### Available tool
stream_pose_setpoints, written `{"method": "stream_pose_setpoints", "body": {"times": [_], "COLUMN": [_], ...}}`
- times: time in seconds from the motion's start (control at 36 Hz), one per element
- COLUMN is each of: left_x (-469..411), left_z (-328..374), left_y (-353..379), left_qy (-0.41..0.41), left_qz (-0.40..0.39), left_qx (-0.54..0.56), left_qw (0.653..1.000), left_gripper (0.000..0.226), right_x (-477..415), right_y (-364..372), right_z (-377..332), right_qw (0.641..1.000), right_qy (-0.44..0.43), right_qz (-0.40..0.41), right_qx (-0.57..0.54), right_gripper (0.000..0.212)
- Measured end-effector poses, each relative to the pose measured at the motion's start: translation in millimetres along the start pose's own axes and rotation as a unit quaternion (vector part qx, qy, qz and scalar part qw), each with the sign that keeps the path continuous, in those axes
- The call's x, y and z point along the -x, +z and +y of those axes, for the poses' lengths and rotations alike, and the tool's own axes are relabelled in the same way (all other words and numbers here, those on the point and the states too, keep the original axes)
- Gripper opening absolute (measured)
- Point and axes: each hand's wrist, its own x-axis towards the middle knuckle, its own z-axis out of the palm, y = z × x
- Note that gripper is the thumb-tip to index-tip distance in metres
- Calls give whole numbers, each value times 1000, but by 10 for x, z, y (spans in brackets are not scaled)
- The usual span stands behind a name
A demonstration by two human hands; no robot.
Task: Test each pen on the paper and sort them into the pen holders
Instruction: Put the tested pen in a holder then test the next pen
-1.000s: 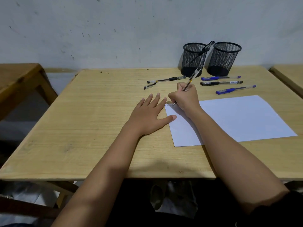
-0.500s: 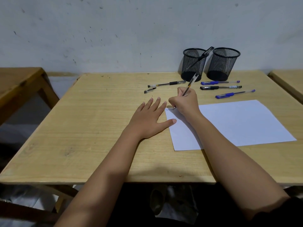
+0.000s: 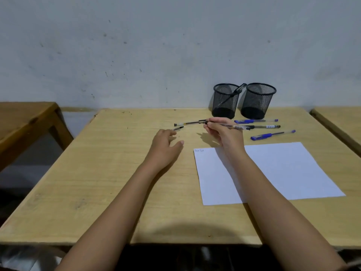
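Note:
My right hand pinches a black pen and holds it level above the table, just beyond the white paper. A small scribble marks the paper's top left corner. My left hand hovers with relaxed fingers, its fingertips right beside a loose black pen cap, holding nothing. Another black pen lies behind the cap. Two black mesh pen holders stand at the back: the left holder has one pen leaning in it, the right holder shows none.
Three more pens lie right of my right hand: a blue one, a black one and another blue one. A wall runs right behind the table. Other wooden tables flank it on both sides.
My right hand lifted the pen off the paper and swung it level, away from me. My left hand left the paper's edge and moved forward to the pen cap.

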Motion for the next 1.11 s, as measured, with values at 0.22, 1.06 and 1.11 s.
{"method": "stream_pose_setpoints", "body": {"times": [0.22, 1.06, 1.11], "left_x": [-401, -603, -648], "left_z": [-99, 355, 411], "left_y": [30, 255, 217], "left_qy": [12, 1, 16], "left_qz": [18, -45, -34], "left_qx": [-121, 366, 384], "left_qw": [992, 930, 923], "left_gripper": [39, 13, 15], "right_x": [-208, -533, -561], "right_y": [-7, -121, -117], "right_z": [-226, -326, -376], "right_qw": [998, 992, 991], "right_qy": [26, 100, 94], "right_qz": [-48, -77, -90], "right_qx": [43, 22, -3], "right_gripper": [12, 1, 2]}}
